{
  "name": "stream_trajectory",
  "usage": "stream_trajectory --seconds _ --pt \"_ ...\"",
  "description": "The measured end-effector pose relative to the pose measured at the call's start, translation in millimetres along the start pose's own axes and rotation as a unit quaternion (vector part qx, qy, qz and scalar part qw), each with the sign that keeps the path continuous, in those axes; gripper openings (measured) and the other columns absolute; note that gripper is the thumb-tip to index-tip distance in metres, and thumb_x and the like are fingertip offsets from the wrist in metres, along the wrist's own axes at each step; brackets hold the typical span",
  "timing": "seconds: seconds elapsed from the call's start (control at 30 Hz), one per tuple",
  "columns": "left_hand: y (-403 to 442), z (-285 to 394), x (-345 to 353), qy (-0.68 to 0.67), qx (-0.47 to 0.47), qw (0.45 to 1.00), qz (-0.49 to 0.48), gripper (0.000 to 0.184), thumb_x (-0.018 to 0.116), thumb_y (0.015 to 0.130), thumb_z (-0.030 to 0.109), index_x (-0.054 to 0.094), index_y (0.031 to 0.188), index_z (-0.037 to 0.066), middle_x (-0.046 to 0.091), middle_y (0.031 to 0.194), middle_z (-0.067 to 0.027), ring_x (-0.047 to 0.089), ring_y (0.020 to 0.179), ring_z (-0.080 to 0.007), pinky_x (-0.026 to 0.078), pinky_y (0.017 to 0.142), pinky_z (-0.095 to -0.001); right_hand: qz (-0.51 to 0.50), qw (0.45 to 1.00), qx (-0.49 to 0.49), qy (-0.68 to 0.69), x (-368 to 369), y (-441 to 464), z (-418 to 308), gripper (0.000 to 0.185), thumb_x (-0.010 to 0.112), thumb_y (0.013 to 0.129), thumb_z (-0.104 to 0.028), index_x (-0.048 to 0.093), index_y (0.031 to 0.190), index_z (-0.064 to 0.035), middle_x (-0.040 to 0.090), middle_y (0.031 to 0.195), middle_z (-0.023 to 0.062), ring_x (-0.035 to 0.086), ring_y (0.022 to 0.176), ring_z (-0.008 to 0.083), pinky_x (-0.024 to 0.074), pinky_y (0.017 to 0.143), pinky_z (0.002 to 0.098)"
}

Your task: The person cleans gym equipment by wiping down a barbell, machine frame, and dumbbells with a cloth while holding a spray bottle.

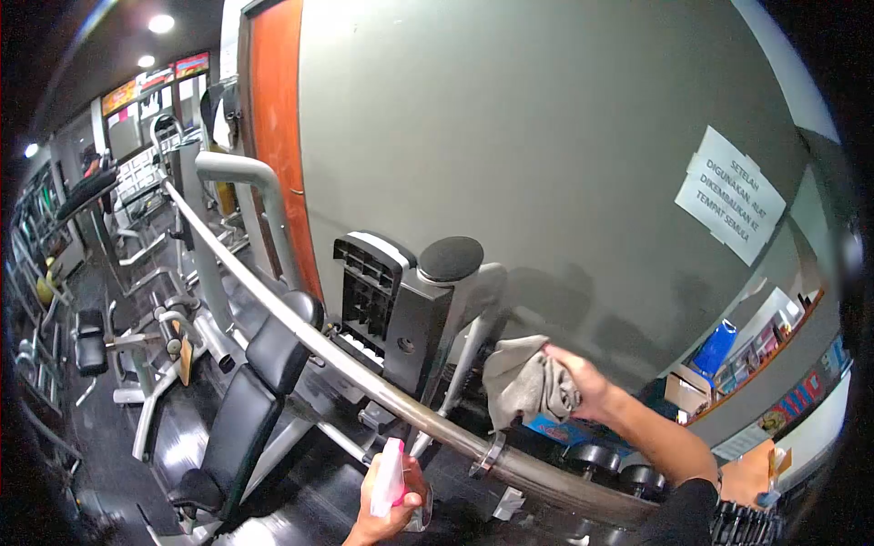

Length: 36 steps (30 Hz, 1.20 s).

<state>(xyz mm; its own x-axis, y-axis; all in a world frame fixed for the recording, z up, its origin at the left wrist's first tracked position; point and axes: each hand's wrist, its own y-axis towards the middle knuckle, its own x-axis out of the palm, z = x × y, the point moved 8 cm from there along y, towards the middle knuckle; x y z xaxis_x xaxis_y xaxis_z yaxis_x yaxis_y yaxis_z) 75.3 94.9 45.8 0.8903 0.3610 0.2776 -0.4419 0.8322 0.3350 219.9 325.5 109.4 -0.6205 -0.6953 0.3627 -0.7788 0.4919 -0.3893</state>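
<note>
My left hand (371, 517) is wrapped round a spray bottle (390, 473) with a white and pink trigger head, low in the middle of the view. The bottle's body is mostly hidden by my fingers. To the right, my right hand (587, 387) grips a crumpled grey cloth (528, 380), part of which hangs loose. The cloth is just above a long metal bar (337, 350) that slants across the view. Whether it touches the bar, I cannot tell. A metal collar (489, 453) sits on the bar between my hands.
A black padded bench (241, 432) stands left of the bar, with a weight machine (410, 318) behind it. Dumbbells (592, 460) lie below my right forearm. A paper sign (733, 196) hangs on the grey wall (510, 127). Shelves with a blue object (715, 348) are at right.
</note>
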Motion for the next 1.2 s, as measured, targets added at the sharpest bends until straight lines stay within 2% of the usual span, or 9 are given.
stream_trajectory --seconds 0.17,0.23,0.27,0.37,0.53,0.7,0.8,1.0,1.2 --pt "-2.8 18.8 5.6 0.019 -0.005 0.999 0.048 0.076 0.072 0.071 0.05 0.036 0.114 -0.002 0.052 0.079 -0.0068 0.055 0.065 -0.0141 0.045 0.058 -0.027 -0.03 0.998 0.044 0.021 9.6 36.4 9.5 0.038 0.04 0.094 -0.033 0.052 0.112 -0.0022 0.063 0.102 0.0127 0.063 0.09 0.0219 0.0515 0.082 0.0361" --pt "-5.0 18.6 10.6 -0.072 0.004 0.997 0.016 0.068 0.077 0.073 0.02 0.032 0.121 0.001 0.04 0.106 -0.009 0.053 0.065 -0.0143 0.045 0.063 -0.0263 -0.044 0.997 0.063 0.019 1.6 46.0 11.8 0.038 0.04 0.093 -0.033 0.053 0.111 -0.0022 0.063 0.101 0.0128 0.063 0.09 0.0219 0.0515 0.082 0.0363" --pt "-5.5 21.2 5.6 0.05 0.041 0.998 0.024 0.07 0.077 0.073 0.019 0.03 0.121 0.001 0.04 0.107 -0.0097 0.055 0.066 -0.015 0.046 0.064 -0.0274 -0.062 0.996 0.06 0.018 -1.4 51.0 10.7 0.038 0.041 0.093 -0.033 0.053 0.111 -0.0021 0.063 0.101 0.0131 0.063 0.09 0.0217 0.0513 0.083 0.0362" --pt "-4.2 30.8 13.6 0.031 0.044 0.998 0.034 0.066 0.074 0.075 0.015 0.03 0.122 0.0 0.038 0.111 -0.011 0.057 0.067 -0.0156 0.046 0.064 -0.0284 -0.087 0.994 0.068 -0.016 -4.8 55.7 6.1 0.039 0.041 0.093 -0.034 0.053 0.112 -0.0019 0.063 0.101 0.0135 0.063 0.09 0.0212 0.0516 0.082 0.0358" --pt "5.1 43.3 28.0 0.093 0.0 0.993 0.072 0.053 0.068 0.08 0.009 0.037 0.121 -0.002 0.06 0.093 -0.0104 0.06 0.066 -0.0126 0.048 0.06 -0.0251 -0.086 0.993 0.075 0.019 -27.7 57.8 26.8 0.04 0.041 0.093 -0.034 0.053 0.114 -0.0029 0.063 0.104 0.012 0.063 0.091 0.022 0.0518 0.081 0.0369" --pt "30.8 66.9 52.5 0.243 0.006 0.966 0.086 0.038 0.07 0.078 0.011 0.051 0.11 0.0 0.062 0.083 -0.0075 0.061 0.067 -0.0122 0.049 0.062 -0.0248 -0.11 0.987 0.054 0.102 -59.7 69.9 62.1 0.039 0.039 0.092 -0.033 0.055 0.113 -0.0043 0.061 0.109 0.0119 0.061 0.098 0.0242 0.0473 0.089 0.0408" --pt "43.0 67.6 63.4 0.316 0.004 0.947 0.054 0.045 0.068 0.08 0.032 0.053 0.106 -0.002 0.061 0.08 -0.009 0.06 0.067 -0.0153 0.046 0.061 -0.0274 -0.1 0.983 0.049 0.144 -63.4 77.5 87.2 0.037 0.041 0.091 -0.032 0.056 0.111 -0.0049 0.062 0.108 0.0103 0.06 0.097 0.0238 0.0477 0.088 0.0394" --pt "53.3 70.7 70.6 0.345 -0.057 0.933 0.089 0.034 0.066 0.081 0.029 0.056 0.093 -0.001 0.059 0.074 -0.0102 0.06 0.066 -0.0209 0.046 0.063 -0.0308 -0.091 0.974 0.069 0.196 -58.8 79.2 137.0 0.037 0.038 0.092 -0.031 0.055 0.109 -0.0041 0.061 0.101 0.0082 0.061 0.09 0.0198 0.0514 0.078 0.0346" --pt "63.6 96.0 78.2 0.383 0.024 0.918 0.097 0.026 0.068 0.079 0.021 0.056 0.089 0.001 0.059 0.071 -0.0091 0.058 0.06 -0.0174 0.045 0.057 -0.0293 -0.132 0.963 0.03 0.234 -49.0 93.0 138.3 0.037 0.036 0.094 -0.03 0.053 0.115 -0.0043 0.061 0.106 0.009 0.06 0.095 0.0207 0.0504 0.083 0.0352"
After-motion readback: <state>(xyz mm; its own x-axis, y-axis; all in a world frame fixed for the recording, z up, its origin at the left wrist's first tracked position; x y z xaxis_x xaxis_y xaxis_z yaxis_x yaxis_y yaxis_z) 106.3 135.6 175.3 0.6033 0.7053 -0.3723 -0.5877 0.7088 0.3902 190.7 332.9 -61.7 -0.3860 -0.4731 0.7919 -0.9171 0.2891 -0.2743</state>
